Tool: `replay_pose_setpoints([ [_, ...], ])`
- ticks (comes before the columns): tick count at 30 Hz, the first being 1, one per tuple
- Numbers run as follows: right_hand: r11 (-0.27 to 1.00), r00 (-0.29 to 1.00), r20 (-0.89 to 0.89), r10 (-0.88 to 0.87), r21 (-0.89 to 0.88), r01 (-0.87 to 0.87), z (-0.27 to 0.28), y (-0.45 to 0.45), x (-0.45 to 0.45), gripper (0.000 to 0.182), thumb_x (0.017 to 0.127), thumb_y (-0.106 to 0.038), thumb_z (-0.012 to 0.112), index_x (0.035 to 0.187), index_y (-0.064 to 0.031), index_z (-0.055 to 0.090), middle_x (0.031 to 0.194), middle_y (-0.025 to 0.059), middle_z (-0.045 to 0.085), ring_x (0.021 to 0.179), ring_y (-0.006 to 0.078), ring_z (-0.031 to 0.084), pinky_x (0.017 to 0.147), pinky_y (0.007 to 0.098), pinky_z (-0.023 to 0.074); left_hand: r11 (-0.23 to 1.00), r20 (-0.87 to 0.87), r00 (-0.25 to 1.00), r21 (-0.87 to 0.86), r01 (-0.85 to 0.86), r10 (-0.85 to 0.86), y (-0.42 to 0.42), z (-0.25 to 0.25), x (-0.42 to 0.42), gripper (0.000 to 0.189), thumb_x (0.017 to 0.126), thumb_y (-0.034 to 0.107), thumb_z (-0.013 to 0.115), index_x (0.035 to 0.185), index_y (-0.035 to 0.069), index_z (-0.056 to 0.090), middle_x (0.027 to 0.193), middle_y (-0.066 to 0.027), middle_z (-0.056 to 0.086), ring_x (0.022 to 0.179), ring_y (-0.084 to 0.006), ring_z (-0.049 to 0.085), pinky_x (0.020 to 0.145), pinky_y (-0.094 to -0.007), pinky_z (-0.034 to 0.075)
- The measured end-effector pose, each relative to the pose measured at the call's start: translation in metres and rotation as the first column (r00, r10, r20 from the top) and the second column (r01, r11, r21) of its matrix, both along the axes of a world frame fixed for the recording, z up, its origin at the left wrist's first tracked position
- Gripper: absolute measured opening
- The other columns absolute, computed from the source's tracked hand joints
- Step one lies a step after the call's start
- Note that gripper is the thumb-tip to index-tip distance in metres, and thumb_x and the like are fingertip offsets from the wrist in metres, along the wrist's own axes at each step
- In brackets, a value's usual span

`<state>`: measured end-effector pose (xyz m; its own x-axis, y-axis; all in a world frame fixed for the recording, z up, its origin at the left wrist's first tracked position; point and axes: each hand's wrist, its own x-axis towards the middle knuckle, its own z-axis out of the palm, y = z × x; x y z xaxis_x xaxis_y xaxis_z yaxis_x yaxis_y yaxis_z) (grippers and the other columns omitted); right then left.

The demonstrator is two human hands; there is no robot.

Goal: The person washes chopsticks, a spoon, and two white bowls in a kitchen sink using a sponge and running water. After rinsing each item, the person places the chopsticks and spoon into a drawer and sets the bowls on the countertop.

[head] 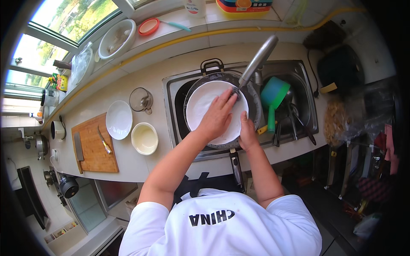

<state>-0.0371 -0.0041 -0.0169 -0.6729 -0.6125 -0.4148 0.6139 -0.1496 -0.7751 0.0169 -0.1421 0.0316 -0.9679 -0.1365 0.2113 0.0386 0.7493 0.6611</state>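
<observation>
A large white dish (200,99) is tilted slightly over a grey speckled pan (255,96), which sits across the left basin of the steel double sink (169,96). My right hand (248,132) grips the dish's right rim, thumb on top. My left hand (217,116) lies flat over the inside of the dish, its fingertips pressing a dark scouring pad (236,92) near the upper right rim. The pad is partly hidden by the fingers. Just above it ends the steel faucet spout (258,62). The pan's long handle (236,168) points towards my body.
In the right basin lie a green-and-blue dipper (275,91) and several utensils (293,121). Left of the sink stand a cream bowl (144,138), a glass jug (141,100) and a white plate (119,120). A cutting board (96,145) bears a knife (104,140) and a cleaver (78,146).
</observation>
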Motion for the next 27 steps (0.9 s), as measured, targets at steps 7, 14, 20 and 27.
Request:
replay_pose_setpoints([
  [7, 0.999, 0.998, 0.027, 0.048, 0.005, -0.048, 0.004, 0.001, 0.003, 0.060, 0.096, -0.047, 0.042, 0.131, 0.0015, 0.042, 0.126, 0.0103, 0.051, 0.112, 0.0181, 0.049, 0.096, 0.0317, 0.0380, 0.957, 0.008, 0.989, -0.253, -0.143, 0.150, 0.005, 0.000, -0.005, 0.060, 0.081, 0.000, 0.051, 0.138, 0.009, 0.035, 0.148, -0.0118, 0.027, 0.136, -0.0301, 0.027, 0.110, -0.0461, 0.023],
  [14, 0.990, 0.999, -0.017, -0.040, 0.136, 0.042, 0.000, 0.004, 0.001, 0.062, 0.093, -0.047, 0.049, 0.125, 0.0048, 0.045, 0.121, 0.0126, 0.054, 0.111, 0.0212, 0.051, 0.095, 0.0346, 0.0396, 0.751, 0.095, 0.858, -0.538, -0.383, 0.505, -0.019, -0.022, 0.015, 0.059, 0.084, 0.014, 0.052, 0.139, 0.001, 0.032, 0.147, -0.0160, 0.026, 0.135, -0.0306, 0.027, 0.110, -0.0464, 0.021],
  [20, 0.971, 0.963, -0.246, -0.113, 0.178, 0.159, 0.001, 0.004, -0.007, 0.054, 0.096, -0.043, 0.044, 0.126, 0.0018, 0.047, 0.120, 0.0105, 0.055, 0.107, 0.0184, 0.051, 0.093, 0.0305, 0.0394, 0.907, 0.229, 0.910, -0.328, -0.263, 0.346, 0.023, -0.025, 0.045, 0.052, 0.084, 0.021, 0.057, 0.129, -0.002, 0.042, 0.138, -0.0201, 0.037, 0.129, -0.0341, 0.036, 0.107, -0.0466, 0.027],
  [27, 0.940, 0.754, -0.657, 0.008, 0.262, 0.219, 0.010, 0.004, -0.018, 0.039, 0.091, -0.011, 0.042, 0.129, -0.0019, 0.044, 0.121, 0.0148, 0.055, 0.110, 0.0255, 0.053, 0.094, 0.0332, 0.0401, 0.981, 0.041, 0.998, 0.187, -0.052, 0.045, 0.043, -0.020, 0.046, 0.049, 0.082, 0.001, 0.054, 0.130, 0.002, 0.043, 0.138, -0.0198, 0.037, 0.126, -0.0367, 0.038, 0.102, -0.0395, 0.036],
])
